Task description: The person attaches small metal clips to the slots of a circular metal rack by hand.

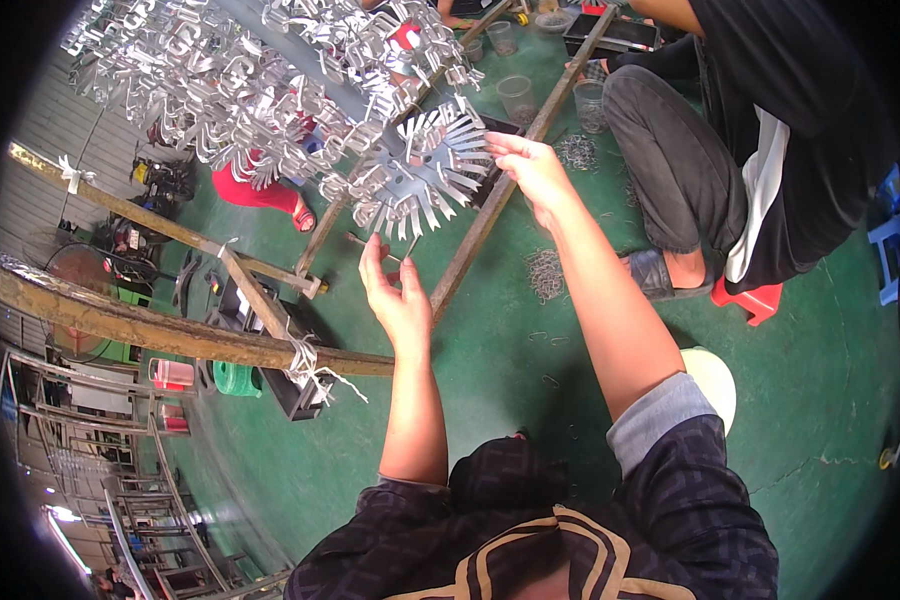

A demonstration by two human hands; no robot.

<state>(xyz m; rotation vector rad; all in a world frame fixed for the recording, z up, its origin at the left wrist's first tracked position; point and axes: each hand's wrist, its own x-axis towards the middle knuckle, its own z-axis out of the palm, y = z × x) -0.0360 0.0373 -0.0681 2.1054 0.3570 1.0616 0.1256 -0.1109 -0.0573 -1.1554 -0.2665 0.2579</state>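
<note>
In front of me hangs a grey metal disc [402, 184] with radiating fins, on the end of a thick grey pole [315, 60]. Bent silver metal clips [240, 100] crowd the pole in dense rows. My right hand [535, 172] reaches to the disc's right rim, its fingertips closed at the fin ends. Below the disc, my left hand [398, 300] is raised with thumb and forefinger around a thin metal wire piece [398, 259]. Its full shape is hard to make out.
Wooden beams [170, 320] cross left and behind the disc. Wire hooks [545, 275] lie heaped on the green floor near clear plastic cups [516, 98]. At right a person in dark clothes [660, 150] sits on a red stool [750, 301]. A black tray [305, 395] lies below the left beam.
</note>
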